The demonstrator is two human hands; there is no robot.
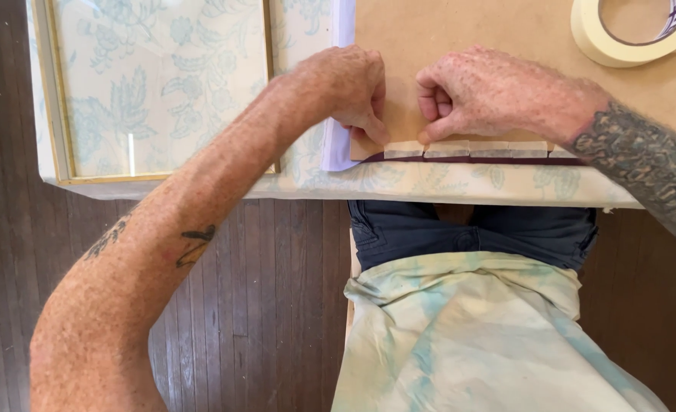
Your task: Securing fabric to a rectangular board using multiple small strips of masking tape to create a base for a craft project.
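A brown backing board (506, 38) lies on a table draped in a pale floral cloth (445, 183). Along the board's near edge runs a row of short tape strips (471, 149) over a dark edge. My left hand (349, 88) curls at the board's left corner, thumb pressing down on the leftmost strip. My right hand (490, 95) is fisted beside it, thumb tip pressing the neighbouring strip. Neither hand holds anything loose.
A roll of cream masking tape (634, 30) lies on the board at the top right. A gold-edged glazed frame (154, 91) rests on the cloth at the left. A white sheet edge (338, 145) sticks out beside the board. Dark wooden floor (269, 305) lies below.
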